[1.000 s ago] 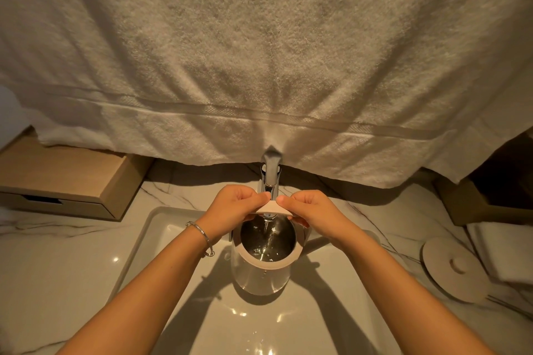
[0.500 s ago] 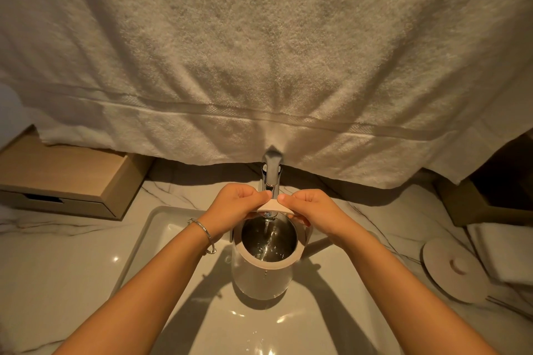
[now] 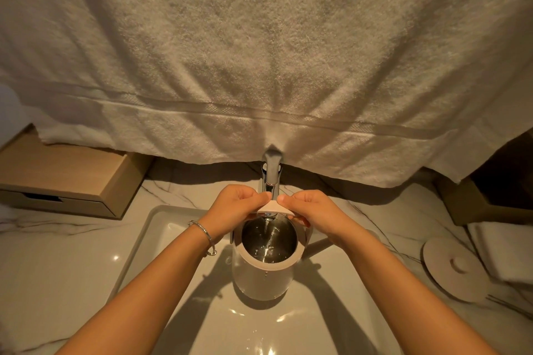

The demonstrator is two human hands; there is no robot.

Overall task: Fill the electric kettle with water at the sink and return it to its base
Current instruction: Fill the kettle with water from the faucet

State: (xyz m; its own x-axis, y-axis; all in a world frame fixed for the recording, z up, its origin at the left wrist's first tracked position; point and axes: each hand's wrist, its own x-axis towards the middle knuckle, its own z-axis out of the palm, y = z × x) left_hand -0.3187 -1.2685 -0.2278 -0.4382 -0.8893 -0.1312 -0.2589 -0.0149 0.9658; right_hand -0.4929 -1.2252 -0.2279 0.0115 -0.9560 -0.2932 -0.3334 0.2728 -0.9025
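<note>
A white electric kettle (image 3: 259, 282) stands upright in the white sink (image 3: 150, 228), with no lid on it and its steel inside showing. A thin stream from the chrome faucet (image 3: 271, 176) falls into the kettle, and water shimmers at its bottom. My left hand (image 3: 238, 206) and my right hand (image 3: 313, 210) meet at the kettle's far rim. Each pinches the pale flared piece under the faucet with curled fingers. A bracelet sits on my left wrist.
A large white towel (image 3: 259, 66) hangs over the wall and touches the faucet's top. A wooden drawer box (image 3: 63, 179) sits on the marble counter at left. At right lie a round disc with a small knob (image 3: 455, 271), folded white cloths (image 3: 507, 248) and a brown box (image 3: 478, 204).
Both hands and the kettle stay where they were while water keeps running in.
</note>
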